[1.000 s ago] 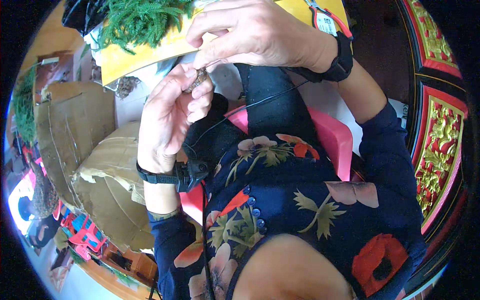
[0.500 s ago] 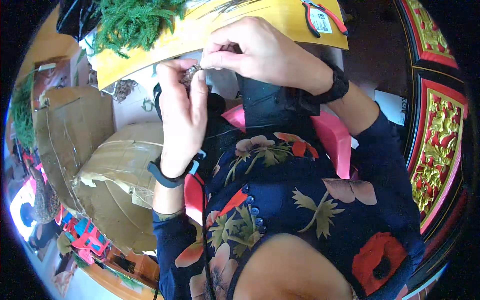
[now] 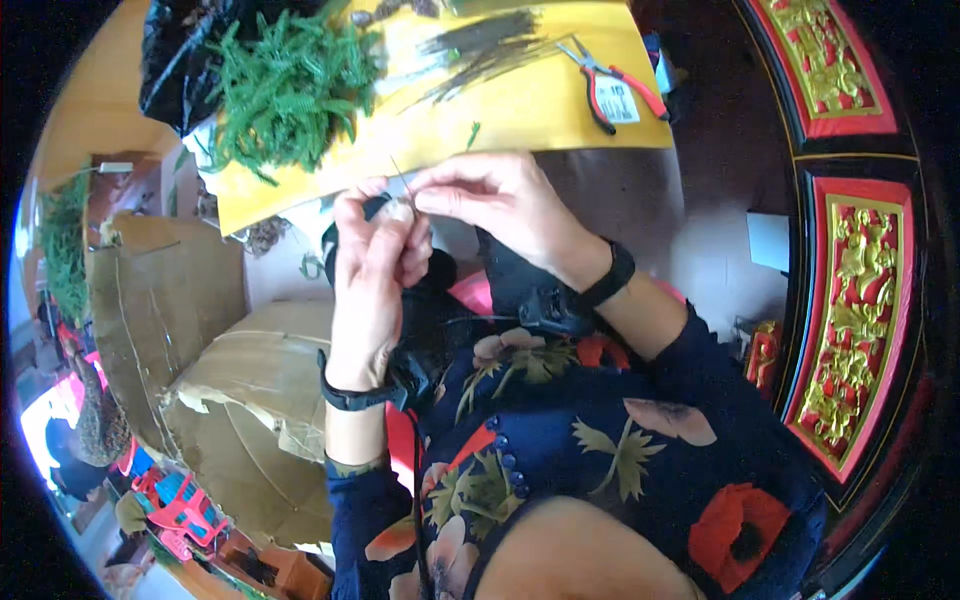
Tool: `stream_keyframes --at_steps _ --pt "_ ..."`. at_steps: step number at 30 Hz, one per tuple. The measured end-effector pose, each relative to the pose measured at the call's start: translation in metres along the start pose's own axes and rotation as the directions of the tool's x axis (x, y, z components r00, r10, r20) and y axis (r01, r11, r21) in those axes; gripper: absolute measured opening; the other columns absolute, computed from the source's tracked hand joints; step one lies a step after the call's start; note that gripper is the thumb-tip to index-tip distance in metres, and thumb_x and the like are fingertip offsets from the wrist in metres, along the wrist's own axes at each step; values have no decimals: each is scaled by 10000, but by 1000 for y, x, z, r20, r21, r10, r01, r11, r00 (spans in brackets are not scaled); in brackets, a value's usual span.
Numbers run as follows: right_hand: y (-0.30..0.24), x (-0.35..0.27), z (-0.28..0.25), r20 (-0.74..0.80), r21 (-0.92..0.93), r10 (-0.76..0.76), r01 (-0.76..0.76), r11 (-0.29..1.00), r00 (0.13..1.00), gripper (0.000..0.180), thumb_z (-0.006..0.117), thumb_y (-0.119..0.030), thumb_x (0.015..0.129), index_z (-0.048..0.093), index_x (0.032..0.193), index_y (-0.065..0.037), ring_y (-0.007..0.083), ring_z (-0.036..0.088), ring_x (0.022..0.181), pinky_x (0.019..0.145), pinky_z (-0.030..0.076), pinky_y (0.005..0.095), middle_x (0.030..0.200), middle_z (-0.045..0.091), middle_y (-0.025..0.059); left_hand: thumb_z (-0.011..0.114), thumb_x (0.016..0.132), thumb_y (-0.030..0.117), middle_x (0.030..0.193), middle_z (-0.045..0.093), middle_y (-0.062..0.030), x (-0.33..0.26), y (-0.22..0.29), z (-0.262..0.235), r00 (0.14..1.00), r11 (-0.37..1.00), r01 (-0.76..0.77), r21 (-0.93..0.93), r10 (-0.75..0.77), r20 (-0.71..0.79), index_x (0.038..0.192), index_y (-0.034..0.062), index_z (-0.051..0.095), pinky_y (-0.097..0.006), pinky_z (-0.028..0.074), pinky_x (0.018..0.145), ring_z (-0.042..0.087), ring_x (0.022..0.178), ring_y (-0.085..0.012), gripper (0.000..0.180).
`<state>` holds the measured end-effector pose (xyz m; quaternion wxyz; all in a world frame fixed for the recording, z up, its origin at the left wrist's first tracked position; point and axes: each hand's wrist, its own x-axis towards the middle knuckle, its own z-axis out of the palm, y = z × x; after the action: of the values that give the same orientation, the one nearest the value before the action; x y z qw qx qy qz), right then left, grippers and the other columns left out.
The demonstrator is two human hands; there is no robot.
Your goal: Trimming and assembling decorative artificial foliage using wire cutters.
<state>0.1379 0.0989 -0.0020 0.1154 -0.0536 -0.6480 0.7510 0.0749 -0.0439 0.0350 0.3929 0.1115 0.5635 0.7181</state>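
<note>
My left hand (image 3: 372,250) is closed just in front of the yellow tabletop's near edge, with thumb and fingers pinched together. What lies inside it is mostly hidden by the fingers. A thin dark wire (image 3: 400,176) stands up between my two hands, its free end pointing toward the tabletop. My right hand (image 3: 500,200) comes in from the right, thumb and forefinger pinching the wire close to the left fingertips.
On the yellow tabletop (image 3: 560,125) lie green artificial sprigs (image 3: 290,95), a bundle of dark wires (image 3: 490,50) and red-and-black pliers (image 3: 612,85). Small brown cones (image 3: 385,10) sit at the far edge. An opened cardboard box (image 3: 250,350) stands at left; carved red-and-gold panels (image 3: 855,330) line the right.
The view has tipped up, showing more of the tabletop. A small brown cone-like piece seen in my left fingers is now mostly covered. The wire now shows upright between my hands.
</note>
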Motion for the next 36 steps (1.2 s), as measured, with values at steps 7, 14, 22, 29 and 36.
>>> stream_keyframes --at_steps 7,14,22,29,36 --pt "-3 -3 -4 -112 78 4 5 997 994 113 605 -43 839 644 909 37 72 591 782 709 476 193 848 648 46 427 919 106 738 442 -19 5 -6 16 995 986 -104 129 101 24 1161 93 276 -171 278 481 352 583 -55 286" --pt "-18 4 -19 -24 -39 -46 45 998 999 106 621 -35 823 651 914 10 54 564 741 661 460 181 858 632 26 435 913 129 724 425 -15 11 5 17 995 968 -69 242 83 -48 1172 62 288 -171 273 477 349 584 -59 306" --pt "-31 36 -42 416 -284 -552 680 676 723 150 637 -21 779 656 927 -41 112 553 755 660 454 246 919 581 43 422 897 155 719 420 -18 13 17 -8 903 883 349 -315 -226 366 1131 60 370 -166 261 474 336 552 -67 257" --pt "-33 40 -29 443 -646 -370 577 500 817 162 630 -83 787 638 941 -32 148 564 762 694 449 245 849 581 45 447 905 117 757 463 -20 12 -15 -1 919 749 -331 574 394 15 1178 54 296 -156 269 493 353 571 -53 318" --pt "-3 24 -17 63 -241 -80 93 966 995 158 587 -120 855 618 972 -19 89 531 719 664 435 232 771 571 -11 459 913 121 808 513 -36 15 -7 -3 984 973 -165 161 174 -43 1192 63 244 -156 292 503 378 591 -43 358"
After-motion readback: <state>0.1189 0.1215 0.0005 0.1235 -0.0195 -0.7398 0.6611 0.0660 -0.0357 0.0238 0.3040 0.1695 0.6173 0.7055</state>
